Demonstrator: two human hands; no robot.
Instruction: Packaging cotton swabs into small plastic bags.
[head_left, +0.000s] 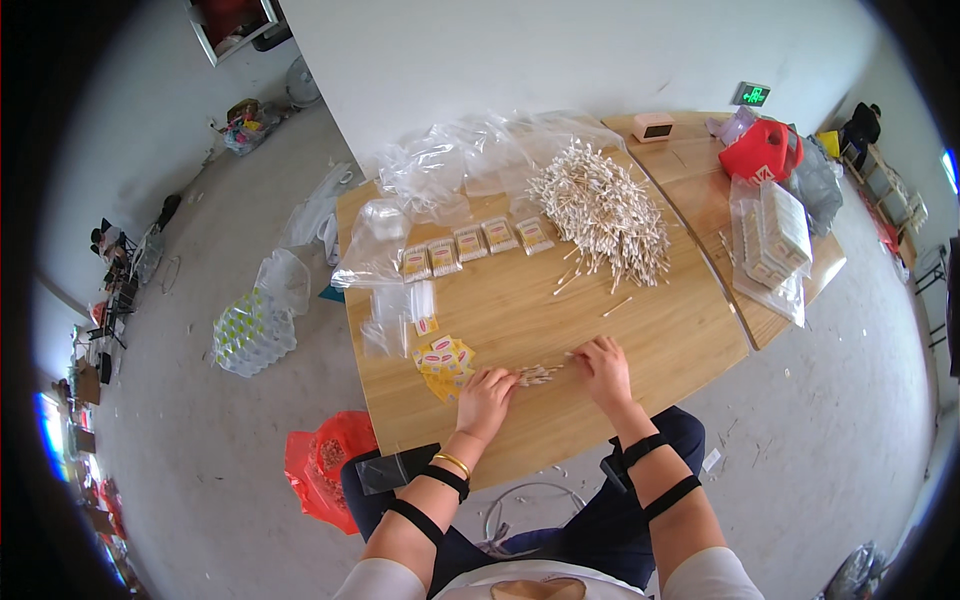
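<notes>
A small bunch of cotton swabs (540, 374) lies on the wooden table (520, 440) between my hands. My left hand (487, 402) closes its fingers on the left ends of this bunch. To the right, my right hand (604, 372) has thumb and fingers pinched together, with the pale tip of one swab showing at the fingertips. Beside my left hand lies a loose stack of yellow and white printed cards (443, 362). Farther back rises a big heap of loose cotton swabs (605, 215). A row of several filled clear packs of swabs (470, 242) stands left of that heap.
Crumpled clear plastic bags (440, 170) cover the table's back edge. Small clear bags (388, 325) lie at its left side. On the adjoining right table are a red container (755, 155), wrapped white packs (775, 240) and a pink clock (653, 127). A red bag (325, 465) sits below the left edge.
</notes>
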